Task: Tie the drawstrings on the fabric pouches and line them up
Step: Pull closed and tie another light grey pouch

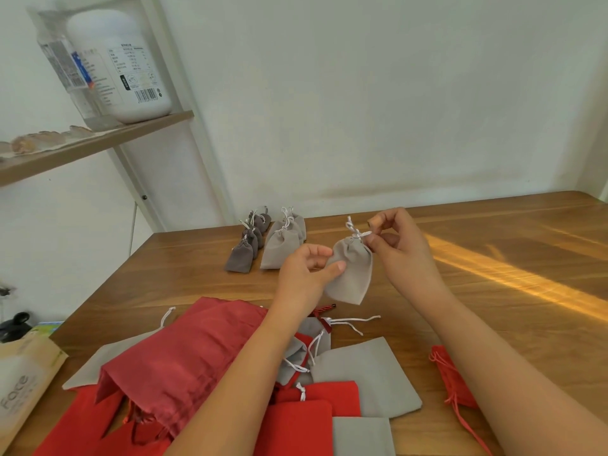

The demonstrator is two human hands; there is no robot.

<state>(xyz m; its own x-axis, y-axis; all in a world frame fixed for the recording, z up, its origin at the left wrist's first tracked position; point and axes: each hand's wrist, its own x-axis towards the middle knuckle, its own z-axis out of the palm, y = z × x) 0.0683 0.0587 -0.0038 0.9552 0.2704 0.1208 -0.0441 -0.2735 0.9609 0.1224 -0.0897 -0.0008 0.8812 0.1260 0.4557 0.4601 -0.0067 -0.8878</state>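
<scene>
Light grey pouch (352, 274) is held in the air over the wooden table (493, 225), between the two hands. The left hand (306, 268) pinches its left edge, with the thumb on the front and the fingers curled behind the cloth. The right hand (394, 241) is at the neck of the pouch, a little higher than the left one. Its thumb and first finger pinch the white drawstring (353, 229), and the other fingers are curled in. The neck is gathered closed, and the ends of the string stand up from it.

Beyond the left hand, toward the wall, two short rows of pouches lie on the table: the light grey row (283, 248) nearer to the hand, and the dark grey row (245, 250) just beside it, further to the left. Under the left forearm lies a loose pile of red and grey pouches (197, 357), with white strings coming out. Under the right forearm, apart from the pile, lies one small red pouch (454, 380) with its red string loose.
</scene>
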